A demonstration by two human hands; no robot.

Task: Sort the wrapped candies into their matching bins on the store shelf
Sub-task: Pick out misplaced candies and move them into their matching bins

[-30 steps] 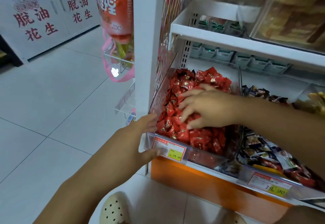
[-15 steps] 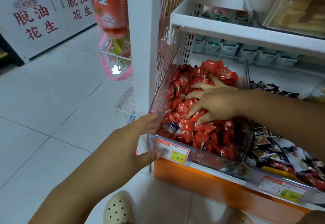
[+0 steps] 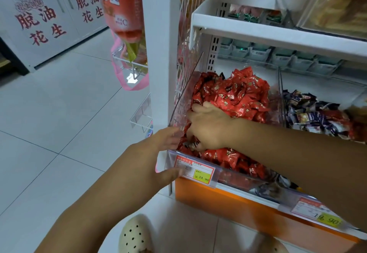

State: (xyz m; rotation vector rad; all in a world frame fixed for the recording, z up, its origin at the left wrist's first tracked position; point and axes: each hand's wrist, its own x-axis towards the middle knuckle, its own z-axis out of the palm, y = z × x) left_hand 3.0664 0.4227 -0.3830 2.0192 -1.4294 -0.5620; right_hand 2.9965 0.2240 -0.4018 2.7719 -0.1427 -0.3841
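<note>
Red wrapped candies [image 3: 236, 95] are heaped in a clear bin [image 3: 185, 95] on the store shelf [image 3: 218, 199], the pile rising beyond the right hand [image 3: 210, 127] toward the bin's back wall; that hand lies at the front left corner of the pile, fingers curled down among the wrappers beside a dark-wrapped candy [image 3: 191, 144], and whether they grip it cannot be told; the left hand [image 3: 157, 153] holds the bin's front left corner, fingers over the top edge of the side wall, thumb pressed against the front edge just beside the price label [image 3: 195, 170]; right of the right forearm, past a clear divider [image 3: 281, 97], lie mixed dark candies [image 3: 309, 113]; above both hands the upper shelf [image 3: 278, 36] leaves a tall open gap over the pile; left of the left hand a white post [image 3: 160, 54] stands close, with floor tiles [image 3: 59, 123] beyond it.
</note>
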